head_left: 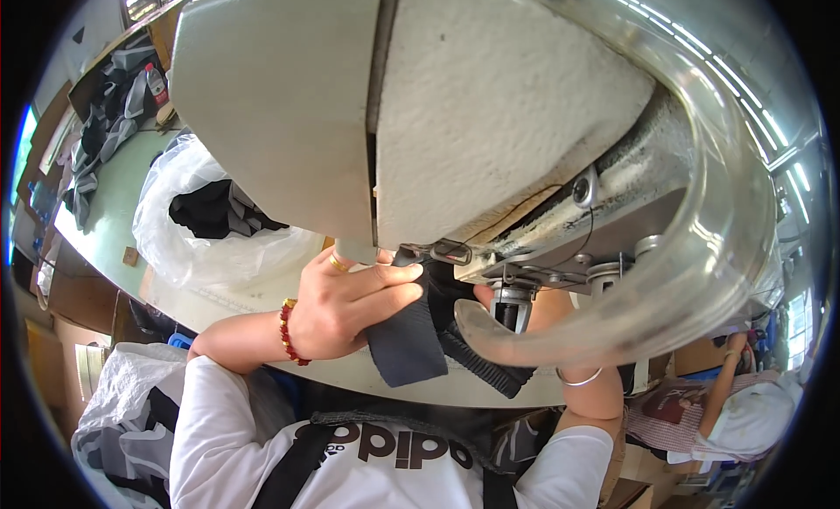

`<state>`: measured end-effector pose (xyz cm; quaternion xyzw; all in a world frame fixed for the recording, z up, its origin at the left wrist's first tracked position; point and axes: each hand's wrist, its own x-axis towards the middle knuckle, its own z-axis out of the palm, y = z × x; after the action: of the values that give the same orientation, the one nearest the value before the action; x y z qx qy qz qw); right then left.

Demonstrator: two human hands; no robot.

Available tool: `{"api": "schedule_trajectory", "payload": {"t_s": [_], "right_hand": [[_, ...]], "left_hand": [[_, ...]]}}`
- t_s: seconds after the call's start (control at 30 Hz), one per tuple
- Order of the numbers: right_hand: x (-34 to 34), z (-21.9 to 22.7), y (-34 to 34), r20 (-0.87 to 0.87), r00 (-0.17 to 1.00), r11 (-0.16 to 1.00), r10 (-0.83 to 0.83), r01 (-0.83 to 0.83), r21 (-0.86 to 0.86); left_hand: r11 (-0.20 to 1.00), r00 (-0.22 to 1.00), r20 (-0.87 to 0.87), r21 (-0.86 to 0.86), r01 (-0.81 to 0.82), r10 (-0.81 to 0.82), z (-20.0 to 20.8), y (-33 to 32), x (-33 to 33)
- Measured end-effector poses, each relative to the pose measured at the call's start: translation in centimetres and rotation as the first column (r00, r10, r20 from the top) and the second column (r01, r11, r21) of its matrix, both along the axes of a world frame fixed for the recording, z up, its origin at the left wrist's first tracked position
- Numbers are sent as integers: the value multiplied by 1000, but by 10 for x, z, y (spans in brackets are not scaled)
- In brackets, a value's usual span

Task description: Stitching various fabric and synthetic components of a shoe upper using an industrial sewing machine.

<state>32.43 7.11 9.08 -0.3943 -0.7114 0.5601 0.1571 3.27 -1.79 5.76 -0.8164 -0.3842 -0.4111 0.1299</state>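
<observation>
The large beige head of a sewing machine (516, 115) fills the upper middle. Beneath its front edge, my left hand (346, 303), wearing a ring and a red beaded bracelet, pinches a dark grey ribbed cloth strip (407, 343). Its fingers point right, and the strip's lower end hangs toward me. A black ribbed band (490, 365) slants beside it. My right hand (551, 312) is mostly hidden behind the machine and a curved clear plastic guard (560, 338); only a fingertip and the wrist with a silver bangle show. The needle area is out of sight.
A white plastic bag (166, 220) with dark fabric pieces sits left on the pale table. Further left lie grey and black garments (109, 133) and a bottle (156, 84). Another bag of fabric (122, 413) is at my left side. Another person (726, 413) sits at the right.
</observation>
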Motion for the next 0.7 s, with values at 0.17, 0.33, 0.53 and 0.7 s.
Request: {"api": "schedule_trajectory", "payload": {"t_s": [0.17, 0.33, 0.53, 0.7], "right_hand": [[8, -9, 15, -164, 939, 890, 303, -217, 401], [7, -3, 9, -167, 951, 942, 259, -211, 261], [0, 3, -2, -263, 950, 985, 166, -172, 0], [-4, -7, -7, -530, 846, 901, -51, -190, -390]], "left_hand": [[997, 992, 99, 2, 72, -72, -2, 4, -7], [868, 536, 840, -326, 375, 83, -11, 3, -1], [885, 730, 678, -283, 370, -89, -10, 9, -9], [927, 898, 305, -98, 361, -317, -4, 13, -13]]}}
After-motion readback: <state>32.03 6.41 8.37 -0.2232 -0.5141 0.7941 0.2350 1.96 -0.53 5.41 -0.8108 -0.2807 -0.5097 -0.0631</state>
